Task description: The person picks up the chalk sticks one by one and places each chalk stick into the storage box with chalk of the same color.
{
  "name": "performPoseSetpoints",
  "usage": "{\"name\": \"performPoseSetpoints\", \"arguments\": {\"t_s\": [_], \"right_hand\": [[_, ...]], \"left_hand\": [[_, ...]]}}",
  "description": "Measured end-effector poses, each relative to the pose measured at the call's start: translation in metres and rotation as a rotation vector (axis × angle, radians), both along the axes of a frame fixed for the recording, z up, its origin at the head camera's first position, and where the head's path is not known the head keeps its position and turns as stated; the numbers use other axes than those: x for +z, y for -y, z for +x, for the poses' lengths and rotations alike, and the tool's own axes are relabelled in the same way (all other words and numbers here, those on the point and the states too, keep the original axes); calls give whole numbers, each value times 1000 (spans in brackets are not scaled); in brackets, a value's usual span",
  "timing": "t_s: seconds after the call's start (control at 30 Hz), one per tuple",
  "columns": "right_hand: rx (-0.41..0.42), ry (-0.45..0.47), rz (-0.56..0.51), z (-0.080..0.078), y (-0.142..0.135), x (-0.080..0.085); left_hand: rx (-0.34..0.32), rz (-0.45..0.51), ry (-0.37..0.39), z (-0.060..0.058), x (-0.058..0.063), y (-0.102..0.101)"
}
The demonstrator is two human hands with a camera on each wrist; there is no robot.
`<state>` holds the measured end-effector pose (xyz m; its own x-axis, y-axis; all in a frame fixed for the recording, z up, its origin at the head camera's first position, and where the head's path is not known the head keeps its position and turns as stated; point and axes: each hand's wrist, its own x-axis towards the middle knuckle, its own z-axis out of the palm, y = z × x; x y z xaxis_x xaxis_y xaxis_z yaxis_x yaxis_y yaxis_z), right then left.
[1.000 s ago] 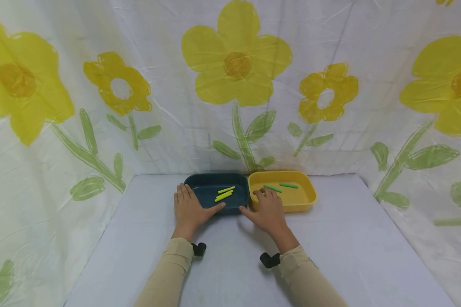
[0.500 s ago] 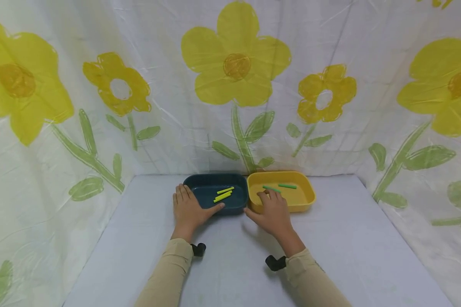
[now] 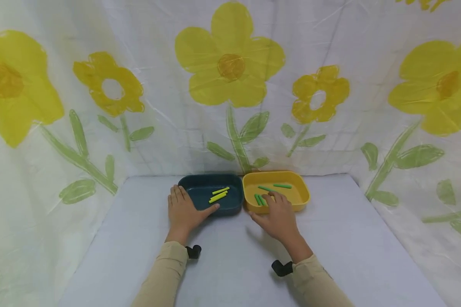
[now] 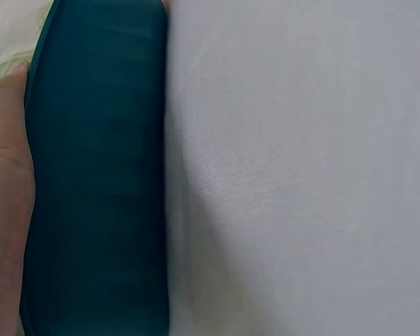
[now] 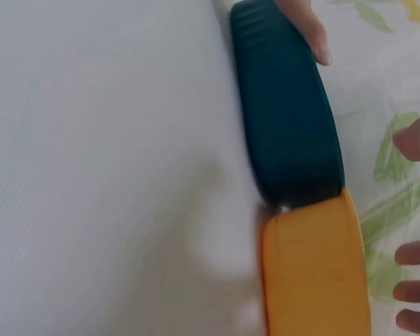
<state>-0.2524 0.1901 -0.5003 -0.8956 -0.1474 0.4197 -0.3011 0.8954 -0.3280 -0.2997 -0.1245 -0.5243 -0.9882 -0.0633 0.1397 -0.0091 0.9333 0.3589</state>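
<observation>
My left hand (image 3: 182, 215) rests at the left front corner of a dark blue tray (image 3: 232, 209), its fingers straight along the left side and its thumb over the front rim. Several short bright-yellow sticks (image 3: 218, 197) lie in that tray. Beside it, touching, is a yellow tray (image 3: 302, 198) holding several short green sticks (image 3: 282, 186). Over the yellow tray's front edge hovers my right hand (image 3: 279, 219). In the right wrist view its fingertips (image 5: 414, 290) and thumb (image 5: 414, 140) are spread apart with nothing seen between them.
Both trays stand at the back of a white-covered table (image 3: 230, 264), close to a hanging cloth (image 3: 161, 145) printed with yellow flowers. A black wrist camera (image 3: 282, 268) sits at the right cuff, another wrist camera (image 3: 194, 251) at the left.
My right hand has drawn back a little to the right, and green sticks at the yellow tray's left front now show. My left hand has stayed on the blue tray.
</observation>
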Motion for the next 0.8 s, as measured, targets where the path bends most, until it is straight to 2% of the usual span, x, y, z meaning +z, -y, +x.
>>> {"name": "performPoseSetpoints", "arguments": {"t_s": [0.17,0.33,0.57,0.7,0.8], "right_hand": [[25,-28,-8,9,-15,-8],[62,-88,-11,12,-25,-13],[72,-138,1,12,-36,-4],[66,-149,2,14,-42,2],[62,-161,13,16,-45,5]], "left_hand": [[-12,14,24,4,-6,-4],[-23,69,25,9,-4,-6],[-58,175,-66,5,2,-2],[-109,168,-156,5,7,2],[-142,135,-246,11,11,4]]}}
